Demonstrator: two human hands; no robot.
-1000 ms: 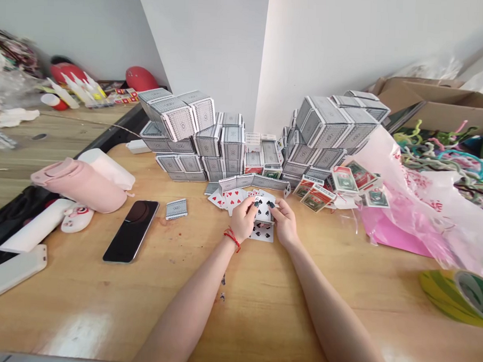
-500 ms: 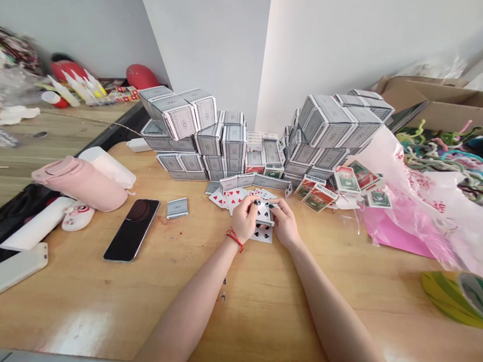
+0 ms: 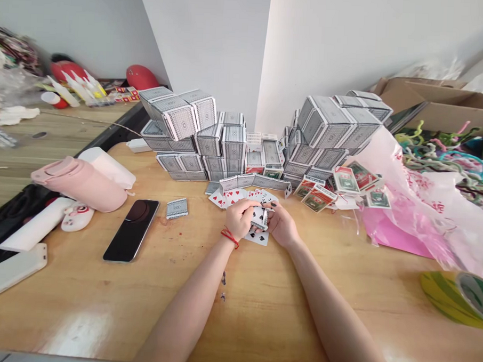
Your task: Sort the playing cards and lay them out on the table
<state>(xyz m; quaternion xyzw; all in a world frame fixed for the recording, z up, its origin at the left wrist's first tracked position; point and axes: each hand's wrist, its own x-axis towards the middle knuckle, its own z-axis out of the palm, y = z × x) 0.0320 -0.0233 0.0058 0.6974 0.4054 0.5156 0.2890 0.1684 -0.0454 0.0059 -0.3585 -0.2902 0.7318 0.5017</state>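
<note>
Between my two hands is a spade playing card (image 3: pixel 259 216) with bent edges. My left hand (image 3: pixel 240 217) is closed on its left side, the forefinger reaching across the top. On its other side my right hand (image 3: pixel 283 223) pinches the card near its upper right corner. Another spade card (image 3: pixel 257 237) lies face up on the table just below my fingers. Behind my hands, several heart cards (image 3: pixel 229 197) are fanned out face up. A low row of folded cards (image 3: pixel 261 181) stands behind these. Some fingertips are hidden by the card and by each other.
Blocks built from folded cards are stacked at left (image 3: pixel 203 142) and right (image 3: pixel 327 131). Card boxes (image 3: pixel 321 197) lie right of centre. A phone (image 3: pixel 132 229), a folded card piece (image 3: pixel 177 208) and a pink bottle (image 3: pixel 81 183) are to the left; tape (image 3: pixel 458 297) is far right.
Both hands have shifted slightly, the left one to the left. The held card is tilted differently, and my left forefinger now stretches across its top. The spade card below has slid a little left.
</note>
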